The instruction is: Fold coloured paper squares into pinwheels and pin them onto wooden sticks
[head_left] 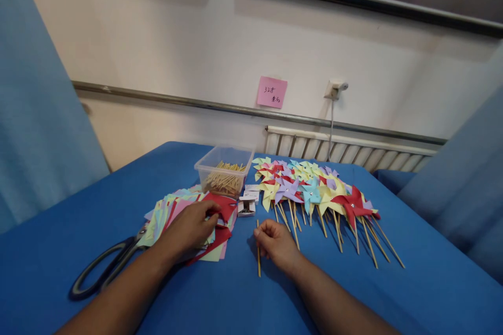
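My left hand (pixel 192 227) is over a pile of coloured paper sheets (pixel 173 209), its fingers closed on a red piece of paper (pixel 223 205) that has cut flaps. Part of that paper is hidden under the hand. My right hand (pixel 277 243) pinches a thin wooden stick (pixel 259 264) between thumb and fingers, holding it roughly upright in the view. Large scissors (pixel 104 267) lie left of the pile, with their blades partly under the paper. Beyond my hands stands a small open box (pixel 247 207) with small dark items inside.
A clear plastic tub (pixel 202 172) of wooden sticks stands behind the paper. Many finished paper pinwheels (pixel 311 192) on sticks lie in rows at the right. Behind the blue-covered table (pixel 220 303) are a wall pipe (pixel 196 102) and a radiator (pixel 353 149).
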Demonstrator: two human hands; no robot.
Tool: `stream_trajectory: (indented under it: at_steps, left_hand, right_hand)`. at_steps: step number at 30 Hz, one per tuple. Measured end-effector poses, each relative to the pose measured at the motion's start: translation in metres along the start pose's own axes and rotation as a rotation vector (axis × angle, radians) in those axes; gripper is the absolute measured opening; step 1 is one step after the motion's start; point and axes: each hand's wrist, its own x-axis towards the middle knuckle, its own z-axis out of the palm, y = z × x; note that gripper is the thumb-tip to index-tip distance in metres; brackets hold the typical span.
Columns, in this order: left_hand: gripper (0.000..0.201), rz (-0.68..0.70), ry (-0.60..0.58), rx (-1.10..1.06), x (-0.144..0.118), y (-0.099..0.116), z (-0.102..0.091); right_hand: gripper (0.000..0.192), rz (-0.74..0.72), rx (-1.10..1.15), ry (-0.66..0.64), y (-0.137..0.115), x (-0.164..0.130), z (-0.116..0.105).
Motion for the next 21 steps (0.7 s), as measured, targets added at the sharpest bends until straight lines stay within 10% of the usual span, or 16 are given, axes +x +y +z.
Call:
stream_trajectory:
  at_steps: [13, 21]
  left_hand:
    - [0.028, -0.204, 0.489, -0.428, -0.006, 0.025, -0.014]
    - [0.034, -0.318, 0.047, -1.096, -0.013, 0.047, 0.016]
  right_hand:
    - [0.038, -0.025, 0.043, 0.024, 0.003, 0.000, 0.002]
    - [0.052, -0.113, 0.259, 0.047, 0.000, 0.002, -0.005]
